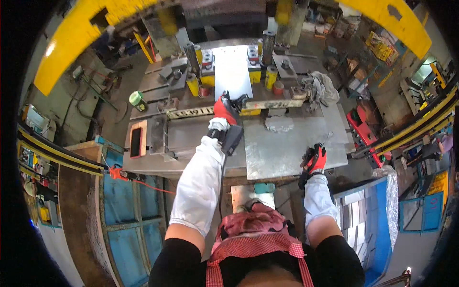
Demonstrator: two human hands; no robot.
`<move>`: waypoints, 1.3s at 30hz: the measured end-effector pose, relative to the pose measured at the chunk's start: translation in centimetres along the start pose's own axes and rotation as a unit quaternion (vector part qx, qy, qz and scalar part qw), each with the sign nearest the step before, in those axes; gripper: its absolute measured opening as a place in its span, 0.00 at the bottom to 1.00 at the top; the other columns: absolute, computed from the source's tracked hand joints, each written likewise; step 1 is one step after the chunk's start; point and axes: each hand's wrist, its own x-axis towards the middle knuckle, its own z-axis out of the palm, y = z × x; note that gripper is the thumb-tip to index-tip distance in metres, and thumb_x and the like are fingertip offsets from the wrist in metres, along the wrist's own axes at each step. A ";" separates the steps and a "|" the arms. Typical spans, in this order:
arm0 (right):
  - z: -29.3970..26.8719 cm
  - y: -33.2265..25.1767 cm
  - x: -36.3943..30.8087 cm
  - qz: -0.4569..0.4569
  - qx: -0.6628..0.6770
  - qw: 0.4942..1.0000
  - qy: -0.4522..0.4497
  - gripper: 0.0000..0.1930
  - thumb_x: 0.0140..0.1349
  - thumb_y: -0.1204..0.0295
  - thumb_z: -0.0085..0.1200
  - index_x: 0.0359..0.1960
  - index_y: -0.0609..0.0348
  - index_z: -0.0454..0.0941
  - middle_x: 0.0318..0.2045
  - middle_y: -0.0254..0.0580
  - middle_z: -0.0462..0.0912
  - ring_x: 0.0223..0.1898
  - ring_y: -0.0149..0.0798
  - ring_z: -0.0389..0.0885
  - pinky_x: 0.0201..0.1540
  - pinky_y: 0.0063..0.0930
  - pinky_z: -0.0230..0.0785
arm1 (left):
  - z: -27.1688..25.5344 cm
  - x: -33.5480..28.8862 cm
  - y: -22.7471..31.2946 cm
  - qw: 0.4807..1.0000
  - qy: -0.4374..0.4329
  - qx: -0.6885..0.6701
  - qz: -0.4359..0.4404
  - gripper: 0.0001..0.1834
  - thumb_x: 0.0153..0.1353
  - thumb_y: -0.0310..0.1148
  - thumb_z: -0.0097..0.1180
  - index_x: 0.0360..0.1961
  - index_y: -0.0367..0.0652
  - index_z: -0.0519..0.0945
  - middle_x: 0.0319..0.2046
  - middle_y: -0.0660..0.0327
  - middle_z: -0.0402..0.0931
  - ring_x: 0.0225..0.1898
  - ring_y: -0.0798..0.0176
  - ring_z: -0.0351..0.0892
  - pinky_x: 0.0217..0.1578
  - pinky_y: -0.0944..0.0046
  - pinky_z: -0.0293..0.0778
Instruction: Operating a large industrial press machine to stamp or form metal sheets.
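My left hand (226, 109), in a red and black glove, reaches forward to the near edge of a bright flat metal sheet (232, 71). Its fingers close on that edge; the sheet lies between the die blocks of a press. Over the near right of the bench, my right hand (316, 159), gloved the same way, is curled with its fingers together. A thin, wire-like piece (328, 137) shows just beyond its fingertips, and what the fingers hold is too small to make out. Beneath that hand lies a wide grey metal plate (272, 153).
Steel guide posts (268, 47) and yellow cylinders (271, 76) flank the sheet. A phone (137, 142) lies at the bench's left, a grey rag (321, 88) at its right. A blue bin (380, 225) with metal pieces stands near right, a blue frame (119, 205) near left.
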 end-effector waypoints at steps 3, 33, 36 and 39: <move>0.4 -0.2 -0.5 -0.018 0.001 1.000 0.007 0.13 0.56 0.60 0.52 0.32 0.54 0.65 0.16 0.40 0.72 0.10 0.39 0.69 0.09 0.35 0.64 | 0.1 -0.4 -0.3 0.999 0.025 0.017 -0.012 0.22 0.63 0.39 0.43 0.51 0.33 0.61 0.37 0.35 0.74 0.32 0.44 0.80 0.26 0.60 0.78; 26.9 -12.0 0.6 -0.482 -0.253 0.643 -0.539 0.12 0.62 0.74 0.45 0.45 0.61 0.74 0.38 0.45 0.76 0.43 0.34 0.75 0.48 0.29 0.65 | -3.9 0.2 0.5 0.999 0.001 0.009 -0.042 0.23 0.61 0.44 0.48 0.48 0.36 0.67 0.39 0.46 0.74 0.37 0.43 0.77 0.42 0.50 0.74; 17.5 -11.7 -1.9 -0.107 -0.167 0.874 -0.444 0.14 0.62 0.71 0.46 0.49 0.60 0.69 0.27 0.35 0.77 0.21 0.25 0.72 0.24 0.19 0.65 | -1.5 -1.5 -0.7 0.996 -0.076 0.002 0.056 0.17 0.62 0.40 0.47 0.45 0.38 0.70 0.37 0.52 0.75 0.38 0.48 0.77 0.44 0.51 0.74; 9.3 -10.6 -2.5 0.137 -0.165 0.893 -0.395 0.16 0.62 0.70 0.46 0.51 0.59 0.68 0.27 0.35 0.77 0.17 0.23 0.68 0.18 0.17 0.61 | -1.5 -1.4 -0.1 0.993 -0.082 0.037 0.074 0.15 0.63 0.39 0.46 0.44 0.38 0.71 0.36 0.54 0.76 0.37 0.50 0.78 0.45 0.52 0.73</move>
